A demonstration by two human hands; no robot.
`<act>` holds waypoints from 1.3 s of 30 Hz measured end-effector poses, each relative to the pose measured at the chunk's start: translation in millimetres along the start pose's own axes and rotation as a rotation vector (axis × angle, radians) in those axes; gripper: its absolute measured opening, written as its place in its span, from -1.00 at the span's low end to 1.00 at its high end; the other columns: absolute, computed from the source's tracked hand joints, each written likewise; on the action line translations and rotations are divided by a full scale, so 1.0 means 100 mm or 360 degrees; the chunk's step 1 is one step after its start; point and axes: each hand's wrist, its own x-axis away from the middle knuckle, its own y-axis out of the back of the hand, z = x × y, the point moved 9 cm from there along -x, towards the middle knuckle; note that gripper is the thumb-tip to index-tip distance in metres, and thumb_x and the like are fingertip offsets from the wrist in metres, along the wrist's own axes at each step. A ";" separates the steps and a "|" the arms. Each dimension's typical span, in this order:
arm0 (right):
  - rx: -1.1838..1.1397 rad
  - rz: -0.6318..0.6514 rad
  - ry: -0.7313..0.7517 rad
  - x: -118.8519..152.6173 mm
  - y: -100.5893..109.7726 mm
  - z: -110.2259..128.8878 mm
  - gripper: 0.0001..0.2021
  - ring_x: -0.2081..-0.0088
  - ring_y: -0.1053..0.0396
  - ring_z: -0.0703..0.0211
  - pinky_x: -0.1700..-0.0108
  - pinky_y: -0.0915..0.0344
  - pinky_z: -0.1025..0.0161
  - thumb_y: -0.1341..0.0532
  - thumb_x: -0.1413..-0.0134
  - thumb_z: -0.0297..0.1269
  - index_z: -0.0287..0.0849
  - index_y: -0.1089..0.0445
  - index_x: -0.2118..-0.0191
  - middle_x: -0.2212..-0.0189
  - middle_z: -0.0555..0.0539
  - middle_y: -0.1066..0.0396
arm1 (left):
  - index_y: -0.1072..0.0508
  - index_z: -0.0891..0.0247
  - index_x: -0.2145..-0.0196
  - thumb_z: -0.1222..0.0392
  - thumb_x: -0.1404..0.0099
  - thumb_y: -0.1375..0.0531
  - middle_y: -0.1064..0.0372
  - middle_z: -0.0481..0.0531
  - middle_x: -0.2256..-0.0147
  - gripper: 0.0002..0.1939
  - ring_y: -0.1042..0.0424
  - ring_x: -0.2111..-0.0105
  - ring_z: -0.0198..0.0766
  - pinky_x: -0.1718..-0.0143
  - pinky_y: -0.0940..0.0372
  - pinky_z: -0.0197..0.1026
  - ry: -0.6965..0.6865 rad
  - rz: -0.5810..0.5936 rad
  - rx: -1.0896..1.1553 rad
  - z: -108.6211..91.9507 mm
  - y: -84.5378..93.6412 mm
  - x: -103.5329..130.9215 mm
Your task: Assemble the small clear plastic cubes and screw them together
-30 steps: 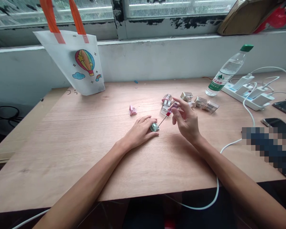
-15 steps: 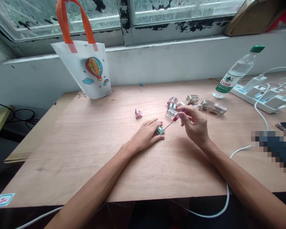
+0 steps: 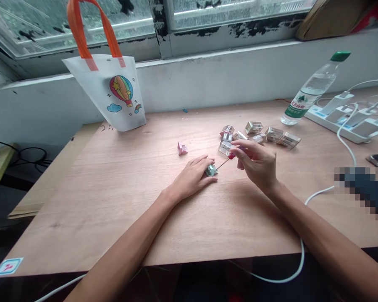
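My left hand [image 3: 193,176] rests on the table, its fingers and thumb closed around a small pale green plastic piece [image 3: 211,170]. In my right hand [image 3: 255,161] is a screwdriver [image 3: 222,164] with a red and purple handle, gripped between thumb and fingers. Its thin shaft slants down to the left, and the tip meets the right side of the green piece. What the tip touches there is too small to make out. A little pink plastic piece [image 3: 182,148] lies apart, beyond my left hand.
Several clear boxy plastic pieces [image 3: 254,127] lie behind my right hand. A water bottle [image 3: 311,92] and a white power strip [image 3: 340,123] with cables stand at the back right. A white bag [image 3: 97,90] with orange handles is at the back left of the wooden table [image 3: 113,209].
The view has shifted slightly. Both hands keep nearly the same place, and the screwdriver tip stays at the green piece. My right hand's fingers have turned a little on the handle.
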 end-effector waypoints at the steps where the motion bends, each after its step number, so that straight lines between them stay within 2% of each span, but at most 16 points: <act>1: 0.0096 0.0004 0.0067 -0.01 0.02 0.05 -0.81 0.61 -0.37 0.32 0.53 -0.36 0.29 -0.28 -0.31 -0.18 -0.08 -0.55 0.04 0.48 0.05 -0.53 | -0.31 0.19 -0.22 -0.01 -0.41 -0.25 -0.30 0.22 -0.28 -0.50 -0.13 -0.39 0.02 -0.35 -0.12 0.11 -0.0001 -0.0004 -0.0004 0.00 0.00 0.00; 3: 0.0215 0.0084 0.0157 -0.04 0.01 0.11 -0.73 0.52 -0.44 0.28 0.45 -0.41 0.27 -0.20 -0.37 -0.19 -0.10 -0.52 -0.07 0.34 -0.04 -0.60 | -0.31 0.19 -0.23 -0.01 -0.41 -0.24 -0.29 0.22 -0.28 -0.49 -0.13 -0.38 0.03 -0.35 -0.12 0.12 -0.0007 -0.0006 -0.0010 0.00 0.00 0.00; 5: 0.0185 0.0195 0.0156 -0.06 -0.03 0.10 -0.65 0.46 -0.48 0.27 0.44 -0.44 0.27 -0.11 -0.42 -0.22 -0.12 -0.42 -0.21 0.19 -0.11 -0.61 | -0.30 0.20 -0.24 -0.02 -0.42 -0.23 -0.29 0.22 -0.28 -0.48 -0.14 -0.38 0.04 -0.35 -0.12 0.11 -0.0014 -0.0008 -0.0012 0.01 0.00 0.00; 7: 0.0082 0.0229 0.0070 -0.06 -0.05 0.03 -0.61 0.50 -0.45 0.30 0.49 -0.42 0.29 -0.09 -0.43 -0.21 -0.09 -0.35 -0.28 0.19 -0.09 -0.60 | -0.29 0.20 -0.24 -0.03 -0.43 -0.22 -0.29 0.22 -0.28 -0.48 -0.13 -0.38 0.04 -0.35 -0.12 0.11 -0.0032 -0.0014 -0.0016 0.00 0.00 0.00; 9: 0.0046 0.0149 -0.0001 -0.06 -0.02 -0.04 -0.61 0.57 -0.38 0.32 0.55 -0.37 0.30 -0.18 -0.38 -0.14 -0.05 -0.38 -0.24 0.30 -0.03 -0.57 | -0.29 0.20 -0.24 -0.03 -0.43 -0.21 -0.29 0.22 -0.29 -0.49 -0.12 -0.39 0.03 -0.35 -0.12 0.10 -0.0047 -0.0020 -0.0018 0.00 0.00 0.01; 11: 0.0115 0.0059 0.0008 -0.06 0.02 -0.06 -0.67 0.61 -0.33 0.31 0.56 -0.35 0.28 -0.28 -0.29 -0.08 -0.04 -0.48 -0.10 0.42 0.02 -0.53 | -0.29 0.18 -0.24 -0.03 -0.44 -0.21 -0.29 0.20 -0.29 -0.49 -0.12 -0.39 0.03 -0.35 -0.12 0.11 -0.0048 -0.0020 -0.0015 0.01 0.00 0.00; 13: 0.0203 0.0031 0.0046 -0.06 0.04 -0.03 -0.72 0.58 -0.35 0.27 0.49 -0.38 0.25 -0.25 -0.31 -0.04 -0.07 -0.55 0.02 0.47 0.01 -0.52 | -0.28 0.16 -0.25 -0.03 -0.44 -0.21 -0.29 0.19 -0.29 -0.49 -0.13 -0.38 0.04 -0.35 -0.12 0.13 -0.0044 -0.0017 -0.0009 0.02 -0.01 0.00; 16: 0.0250 0.0044 0.0046 -0.07 0.07 0.01 -0.68 0.44 -0.46 0.22 0.38 -0.44 0.20 -0.13 -0.41 -0.07 -0.07 -0.57 0.01 0.36 -0.06 -0.55 | -0.28 0.16 -0.25 -0.04 -0.43 -0.21 -0.30 0.18 -0.28 -0.48 -0.14 -0.38 0.06 -0.34 -0.13 0.15 -0.0050 -0.0022 -0.0012 0.02 -0.01 -0.01; 19: 0.0193 -0.0001 0.0037 -0.08 0.10 0.02 -0.75 0.35 -0.48 0.19 0.41 -0.44 0.22 -0.20 -0.36 -0.11 0.00 -0.60 0.03 0.25 -0.08 -0.53 | -0.27 0.17 -0.26 -0.04 -0.44 -0.20 -0.30 0.18 -0.28 -0.48 -0.14 -0.38 0.05 -0.34 -0.12 0.14 -0.0045 -0.0020 -0.0026 0.02 -0.01 -0.01; 23: -0.0124 -0.0063 -0.0115 -0.08 0.10 -0.08 -0.72 0.42 -0.42 0.25 0.52 -0.42 0.26 -0.28 -0.29 -0.16 0.06 -0.54 -0.08 0.22 -0.04 -0.54 | -0.27 0.15 -0.26 -0.05 -0.44 -0.19 -0.29 0.17 -0.28 -0.48 -0.14 -0.38 0.05 -0.34 -0.13 0.13 -0.0035 -0.0013 -0.0033 0.02 -0.01 0.00; 27: -0.0333 0.0014 -0.0274 -0.06 0.02 -0.14 -0.71 0.45 -0.41 0.29 0.54 -0.41 0.29 -0.19 -0.36 -0.16 -0.01 -0.52 -0.09 0.17 -0.07 -0.56 | -0.27 0.17 -0.25 -0.05 -0.45 -0.19 -0.30 0.18 -0.28 -0.49 -0.15 -0.37 0.02 -0.34 -0.14 0.10 -0.0047 -0.0019 -0.0040 0.02 -0.01 0.00; 30: -0.0357 0.0039 -0.0289 -0.06 0.00 -0.13 -0.75 0.44 -0.41 0.29 0.54 -0.41 0.29 -0.22 -0.33 -0.16 -0.03 -0.56 -0.02 0.17 -0.08 -0.56 | -0.27 0.16 -0.25 -0.06 -0.44 -0.19 -0.30 0.17 -0.28 -0.49 -0.14 -0.37 0.01 -0.34 -0.14 0.10 -0.0043 -0.0017 -0.0042 0.02 -0.01 0.00; 35: -0.0457 0.0137 -0.0322 -0.04 -0.08 -0.14 -0.74 0.40 -0.48 0.25 0.51 -0.41 0.31 -0.30 -0.27 -0.13 -0.01 -0.55 -0.03 0.29 -0.04 -0.57 | -0.26 0.16 -0.26 -0.05 -0.44 -0.19 -0.29 0.18 -0.29 -0.48 -0.14 -0.38 0.02 -0.36 -0.12 0.12 -0.0032 -0.0004 -0.0030 0.01 -0.01 0.00; 39: -0.0435 0.0176 -0.0272 -0.06 -0.10 -0.12 -0.73 0.36 -0.48 0.27 0.42 -0.47 0.28 -0.36 -0.21 -0.13 0.07 -0.56 -0.02 0.22 -0.01 -0.50 | -0.27 0.13 -0.25 -0.03 -0.44 -0.19 -0.29 0.17 -0.29 -0.50 -0.14 -0.38 0.03 -0.35 -0.12 0.15 -0.0030 -0.0002 -0.0005 0.00 0.00 0.01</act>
